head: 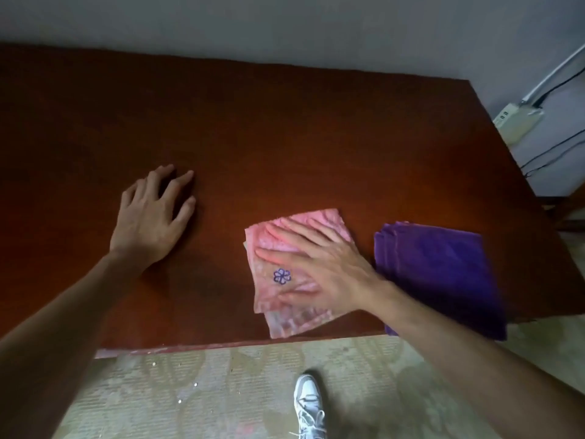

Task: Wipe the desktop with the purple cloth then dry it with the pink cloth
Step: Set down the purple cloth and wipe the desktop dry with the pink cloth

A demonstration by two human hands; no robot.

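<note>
The folded pink cloth (316,218) with a small purple flower mark lies on the dark red-brown desktop (285,128), near its front edge. My right hand (319,264) lies flat on top of it, palm down, fingers spread and pointing left. Just to the right, the folded purple cloth (440,274) rests at the desk's front right corner and hangs slightly over the edge; my right forearm crosses its near left part. My left hand (152,217) rests on the bare desktop to the left, fingers apart, holding nothing.
A grey wall runs behind the desk. At the right, a white power strip (516,122) and black cables hang on the wall beside the desk's right edge. Below the front edge are patterned flooring and my grey-white shoe (308,403).
</note>
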